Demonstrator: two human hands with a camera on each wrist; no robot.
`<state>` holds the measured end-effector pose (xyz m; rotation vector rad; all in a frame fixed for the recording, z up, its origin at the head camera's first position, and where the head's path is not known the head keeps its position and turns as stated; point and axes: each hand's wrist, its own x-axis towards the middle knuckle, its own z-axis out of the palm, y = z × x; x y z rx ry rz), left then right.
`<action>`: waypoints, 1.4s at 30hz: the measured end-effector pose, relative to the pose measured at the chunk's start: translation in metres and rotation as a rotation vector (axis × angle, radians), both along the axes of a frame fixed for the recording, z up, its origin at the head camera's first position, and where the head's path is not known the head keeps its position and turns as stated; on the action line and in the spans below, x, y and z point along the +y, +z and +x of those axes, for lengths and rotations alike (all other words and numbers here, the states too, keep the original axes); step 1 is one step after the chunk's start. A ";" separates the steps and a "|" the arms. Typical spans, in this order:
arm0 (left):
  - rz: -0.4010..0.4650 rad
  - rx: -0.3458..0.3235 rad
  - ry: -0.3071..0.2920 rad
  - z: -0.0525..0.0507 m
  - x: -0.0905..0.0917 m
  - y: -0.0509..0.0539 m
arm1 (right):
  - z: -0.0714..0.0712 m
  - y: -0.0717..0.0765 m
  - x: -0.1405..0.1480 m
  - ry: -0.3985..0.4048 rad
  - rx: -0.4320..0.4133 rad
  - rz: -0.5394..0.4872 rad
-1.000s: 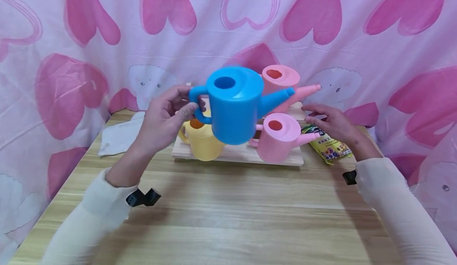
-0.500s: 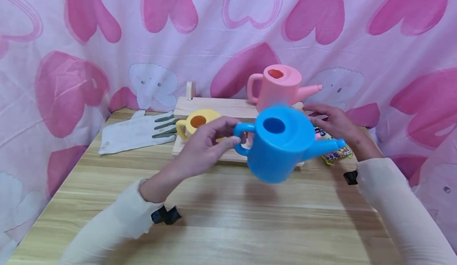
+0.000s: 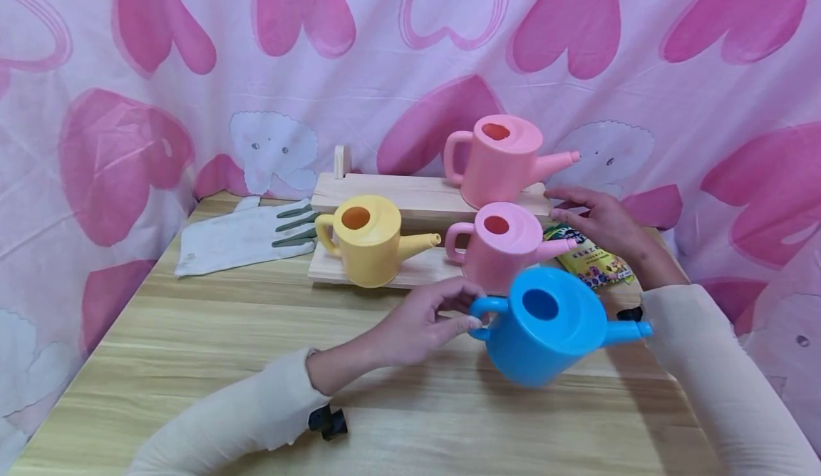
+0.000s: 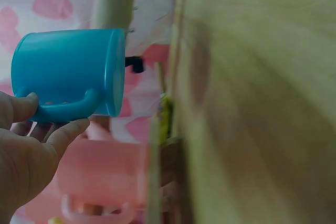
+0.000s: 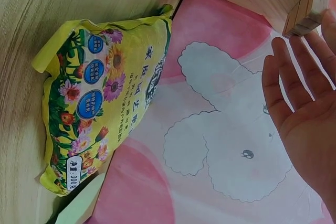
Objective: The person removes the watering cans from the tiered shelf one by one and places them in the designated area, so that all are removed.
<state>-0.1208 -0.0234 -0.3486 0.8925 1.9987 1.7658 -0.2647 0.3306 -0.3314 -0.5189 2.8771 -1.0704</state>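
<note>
In the head view, my left hand (image 3: 423, 319) holds the handle of a blue watering can (image 3: 545, 326) above the table, its spout pointing right. The left wrist view shows the thumb and fingers around that handle (image 4: 65, 109). My right hand (image 3: 596, 219) is at the right end of a two-step wooden stand (image 3: 391, 192), fingers fairly straight; in the right wrist view the fingertips are at the wood's end (image 5: 307, 17). A pink watering can (image 3: 500, 166) stands on the upper step. On the lower step are a yellow one (image 3: 368, 248) and another pink one (image 3: 497, 248).
A white glove with green-grey fingers (image 3: 237, 241) lies left of the stand. To the right, below my right hand, is a yellow flower-printed bag (image 3: 590, 259). Pink heart-patterned cloth (image 3: 288, 91) hangs behind and beside the wooden table (image 3: 212, 333).
My left hand has carried the blue watering can rightward and down, from in front of the stand toward the table's front right. The cans behind it now show. My right hand stays nearly still.
</note>
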 end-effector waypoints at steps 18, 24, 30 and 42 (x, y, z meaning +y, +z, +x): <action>0.007 -0.099 -0.096 -0.002 0.025 -0.051 | -0.001 0.002 0.000 -0.008 -0.019 0.016; -0.004 -0.106 -0.100 -0.004 0.031 -0.057 | 0.000 0.002 0.001 -0.004 -0.013 0.015; -0.041 -0.129 -0.100 -0.006 0.033 -0.060 | -0.002 0.003 0.000 -0.009 -0.014 0.012; -0.123 -0.050 -0.245 -0.014 0.040 -0.062 | -0.003 0.000 0.002 -0.013 -0.016 0.004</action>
